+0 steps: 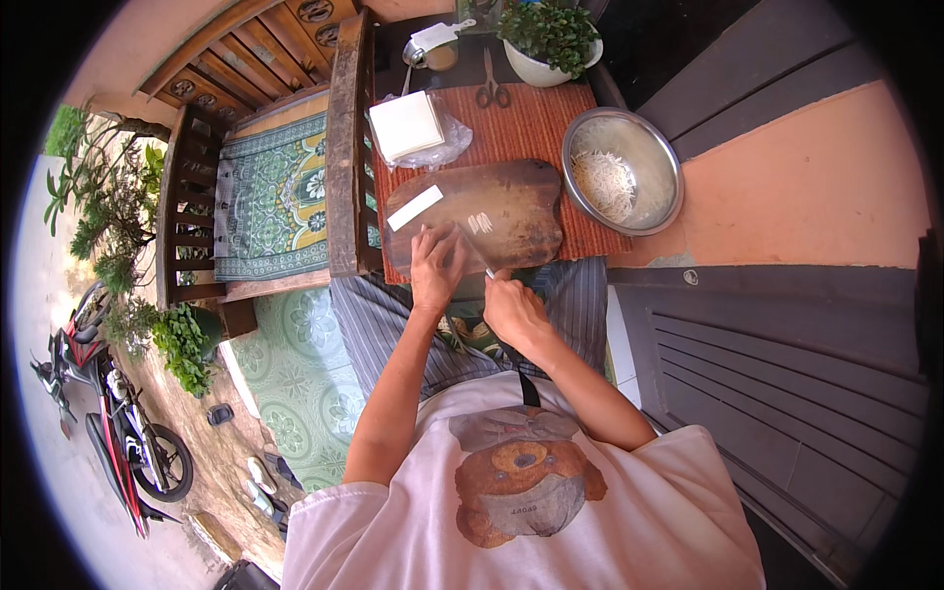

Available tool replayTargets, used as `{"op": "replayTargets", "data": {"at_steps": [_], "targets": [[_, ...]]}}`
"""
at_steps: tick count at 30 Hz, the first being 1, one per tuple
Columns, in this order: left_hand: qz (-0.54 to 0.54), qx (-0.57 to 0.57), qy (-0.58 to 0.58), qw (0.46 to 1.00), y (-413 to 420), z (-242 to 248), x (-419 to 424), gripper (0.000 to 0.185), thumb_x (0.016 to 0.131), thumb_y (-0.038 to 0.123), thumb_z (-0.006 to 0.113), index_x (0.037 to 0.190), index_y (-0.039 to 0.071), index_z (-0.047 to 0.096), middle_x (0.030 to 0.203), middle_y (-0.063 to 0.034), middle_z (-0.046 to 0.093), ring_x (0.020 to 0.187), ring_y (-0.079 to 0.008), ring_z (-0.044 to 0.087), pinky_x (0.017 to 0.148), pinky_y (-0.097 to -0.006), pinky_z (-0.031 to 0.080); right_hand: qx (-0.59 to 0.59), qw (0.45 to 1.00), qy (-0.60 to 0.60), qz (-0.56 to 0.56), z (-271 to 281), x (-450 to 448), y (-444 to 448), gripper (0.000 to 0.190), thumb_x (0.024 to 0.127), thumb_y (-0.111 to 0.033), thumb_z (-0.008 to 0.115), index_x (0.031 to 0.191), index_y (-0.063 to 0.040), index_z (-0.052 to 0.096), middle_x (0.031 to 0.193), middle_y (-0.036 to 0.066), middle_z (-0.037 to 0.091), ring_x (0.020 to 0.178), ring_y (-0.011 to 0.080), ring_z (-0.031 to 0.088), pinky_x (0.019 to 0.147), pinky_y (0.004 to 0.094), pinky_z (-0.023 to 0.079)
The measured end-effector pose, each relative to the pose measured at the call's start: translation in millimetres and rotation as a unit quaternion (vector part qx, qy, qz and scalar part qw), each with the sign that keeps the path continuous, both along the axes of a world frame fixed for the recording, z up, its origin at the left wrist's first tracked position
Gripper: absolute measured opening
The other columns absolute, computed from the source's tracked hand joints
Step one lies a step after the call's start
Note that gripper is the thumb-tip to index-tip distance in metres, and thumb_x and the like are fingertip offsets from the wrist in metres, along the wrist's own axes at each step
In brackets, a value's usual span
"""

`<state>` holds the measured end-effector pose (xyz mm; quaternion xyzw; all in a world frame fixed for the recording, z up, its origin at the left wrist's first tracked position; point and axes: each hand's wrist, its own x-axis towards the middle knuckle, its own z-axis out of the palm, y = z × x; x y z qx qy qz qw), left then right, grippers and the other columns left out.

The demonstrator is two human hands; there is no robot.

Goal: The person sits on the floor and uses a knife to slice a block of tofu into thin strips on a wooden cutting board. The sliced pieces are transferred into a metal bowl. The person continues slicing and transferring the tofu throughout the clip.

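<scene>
My right hand [510, 310] is closed on the handle of a knife [478, 252], whose blade lies over the near part of a dark wooden cutting board [516, 199]. Beside the blade, my left hand [436, 265] rests low on the board's left part with bent fingers; what lies beneath them is hidden. A white rectangular strip [414, 208] lies on the board beyond my left hand. Several thin pale slivers [481, 223] sit at the board's middle. Thin white shreds [605, 181] lie in a steel bowl [673, 173] at the right.
Behind the board, a stack of white square sheets [407, 127] rests on clear plastic [456, 140]. Scissors [491, 85], a white-handled grater-like tool [436, 37] and a potted plant [549, 44] stand farther back on the table with its orange mat [516, 133]. A wooden bench [346, 147] adjoins the left.
</scene>
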<state>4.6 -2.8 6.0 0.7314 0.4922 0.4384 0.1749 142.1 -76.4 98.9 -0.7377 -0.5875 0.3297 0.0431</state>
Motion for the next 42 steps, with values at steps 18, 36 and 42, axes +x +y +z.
{"op": "replayTargets", "data": {"at_steps": [18, 36, 42], "targets": [[0.004, -0.003, -0.012, 1.000, 0, 0, 1, 0.026, 0.083, 0.002, 0.078, 0.108, 0.004, 0.078, 0.117, -0.0108, 0.072, 0.111, -0.0371, 0.064, 0.116, -0.0507, 0.045, -0.049, 0.999, -0.010, 0.018, 22, -11, 15, 0.025, 0.097, -0.008, 0.053, 0.106, 0.011, 0.067, 0.101, 0.031, 0.074, 0.098, 0.0448, 0.075, 0.083, 0.0514, 0.062], [0.019, -0.005, -0.007, 1.000, -2, 5, 2, 0.022, 0.085, 0.001, 0.078, 0.107, 0.005, 0.080, 0.115, -0.0089, 0.074, 0.108, -0.0331, 0.066, 0.117, -0.0486, 0.045, -0.061, 0.998, -0.001, 0.017, 20, -1, -8, 0.027, 0.097, -0.009, 0.056, 0.108, 0.015, 0.059, 0.100, 0.035, 0.073, 0.098, 0.0465, 0.075, 0.083, 0.0511, 0.062], [0.010, 0.005, -0.006, 1.000, -1, 3, 1, 0.022, 0.085, 0.001, 0.077, 0.107, 0.005, 0.079, 0.114, -0.0096, 0.074, 0.107, -0.0331, 0.066, 0.116, -0.0488, 0.046, -0.028, 0.999, 0.019, -0.011, 16, 2, -19, 0.039, 0.110, -0.022, 0.043, 0.102, 0.014, 0.057, 0.091, 0.039, 0.070, 0.092, 0.0529, 0.072, 0.081, 0.0558, 0.060]]}}
